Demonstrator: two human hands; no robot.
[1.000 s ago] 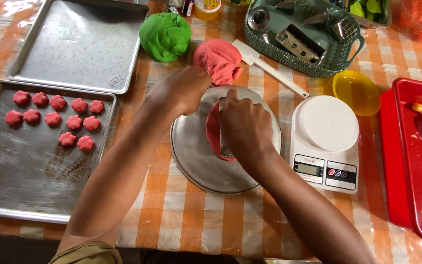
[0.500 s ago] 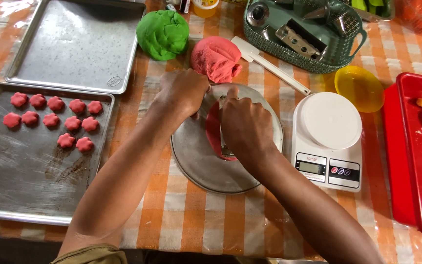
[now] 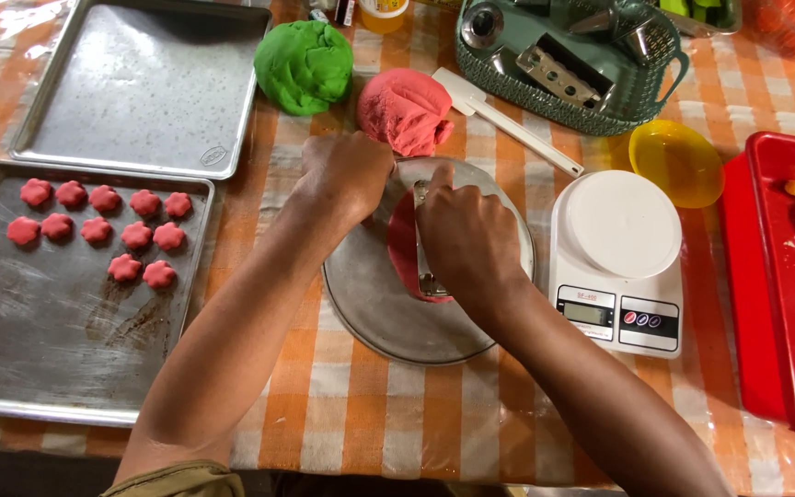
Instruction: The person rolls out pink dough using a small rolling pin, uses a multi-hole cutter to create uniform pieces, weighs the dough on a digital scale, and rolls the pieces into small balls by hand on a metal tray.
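Note:
A round metal plate (image 3: 388, 313) lies in the middle of the table with a flat piece of pink dough (image 3: 404, 248) on it. My right hand (image 3: 466, 239) presses a thin metal scraper (image 3: 427, 267) edge-down into that dough. Resting on the plate's far left rim beside the dough is my left hand (image 3: 347, 175), fingers curled; whether it holds anything is hidden. A pink dough ball (image 3: 407, 110) sits just beyond the plate. On the near left tray (image 3: 48, 359) lie several flower-shaped pink dough pieces (image 3: 103, 225).
A green dough ball (image 3: 304, 66) and an empty baking tray (image 3: 144, 87) sit at the far left. A white spatula (image 3: 508, 120), a green basket of tools (image 3: 568, 60), a yellow bowl (image 3: 675, 164), a white kitchen scale (image 3: 618, 262) and a red tray (image 3: 784, 285) stand to the right.
Both hands stay on the plate with barely any shift. The right hand keeps the scraper in the pink dough.

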